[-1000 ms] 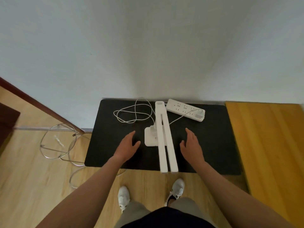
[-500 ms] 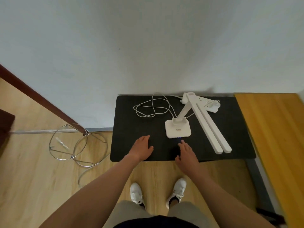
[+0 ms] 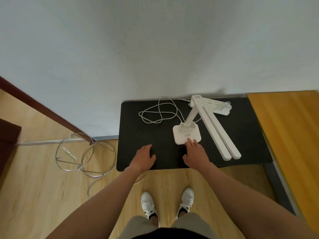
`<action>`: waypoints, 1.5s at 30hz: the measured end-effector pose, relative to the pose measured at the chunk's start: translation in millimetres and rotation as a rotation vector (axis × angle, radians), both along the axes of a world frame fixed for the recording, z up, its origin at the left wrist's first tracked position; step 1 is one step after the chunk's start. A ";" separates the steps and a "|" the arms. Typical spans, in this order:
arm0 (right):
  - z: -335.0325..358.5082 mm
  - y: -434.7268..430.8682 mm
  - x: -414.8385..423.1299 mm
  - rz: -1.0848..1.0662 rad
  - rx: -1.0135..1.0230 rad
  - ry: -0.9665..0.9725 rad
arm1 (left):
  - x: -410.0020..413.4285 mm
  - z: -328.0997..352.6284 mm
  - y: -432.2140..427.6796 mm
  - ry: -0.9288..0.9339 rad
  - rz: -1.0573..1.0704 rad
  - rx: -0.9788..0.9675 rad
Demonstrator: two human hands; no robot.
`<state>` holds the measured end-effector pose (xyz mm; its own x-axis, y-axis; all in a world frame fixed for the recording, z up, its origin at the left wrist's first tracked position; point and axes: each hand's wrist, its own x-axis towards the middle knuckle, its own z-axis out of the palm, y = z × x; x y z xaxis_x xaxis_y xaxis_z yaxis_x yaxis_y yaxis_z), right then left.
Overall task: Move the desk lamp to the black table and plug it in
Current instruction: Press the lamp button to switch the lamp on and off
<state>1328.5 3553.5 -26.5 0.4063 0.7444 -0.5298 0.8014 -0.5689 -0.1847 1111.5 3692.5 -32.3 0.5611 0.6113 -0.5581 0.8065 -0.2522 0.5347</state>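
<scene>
1. My left hand (image 3: 142,157) lies flat, palm down, on the black table (image 3: 134,121) near its front edge, at about 7 o'clock of the tabletop. The fingers are relaxed and a little spread, and they grasp nothing.
2. My right hand (image 3: 196,155) is also palm down, with straight fingers pointing to 12 o'clock. The fingertips (image 3: 189,140) touch the front part of the base of the desk lamp (image 3: 181,137). This hand is released too; it does not grip the base.
3. Both forearms are bare and reach forward from the lower corners of the view.
4. The desk lamp stands on the black table, a little to the right of the middle. Its stem goes up from the base toward 1 o'clock, and its head, two parallel white bars, comes back toward 5 o'clock.
5. I count one lamp, one white power strip (image 3: 219,107) and one white cord (image 3: 158,112). The power strip lies at 1 o'clock from the base, close to the wall. The cord makes loose loops at 10 o'clock from the base.
6. A thin cord reaches the right end of the power strip. Whether a plug sits fully in there, I cannot tell.
7. I count two tables: the black table and a yellow wooden table (image 3: 290,126) just beside it at 3 o'clock.
8. On the floor I count one round wire frame (image 3: 86,152) at 9 o'clock from the black table, and my two white shoes (image 3: 147,203) at 6 o'clock.
</scene>
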 end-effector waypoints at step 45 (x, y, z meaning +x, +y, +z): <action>-2.1 -4.6 9.0 0.054 -0.013 0.017 | -9.0 -5.1 -25.9 0.018 0.111 -0.029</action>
<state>1337.5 3548.9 -28.5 0.3568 0.7581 -0.5459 0.8278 -0.5274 -0.1913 1102.5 3666.6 -37.4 0.4802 0.6531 -0.5855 0.8383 -0.1452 0.5255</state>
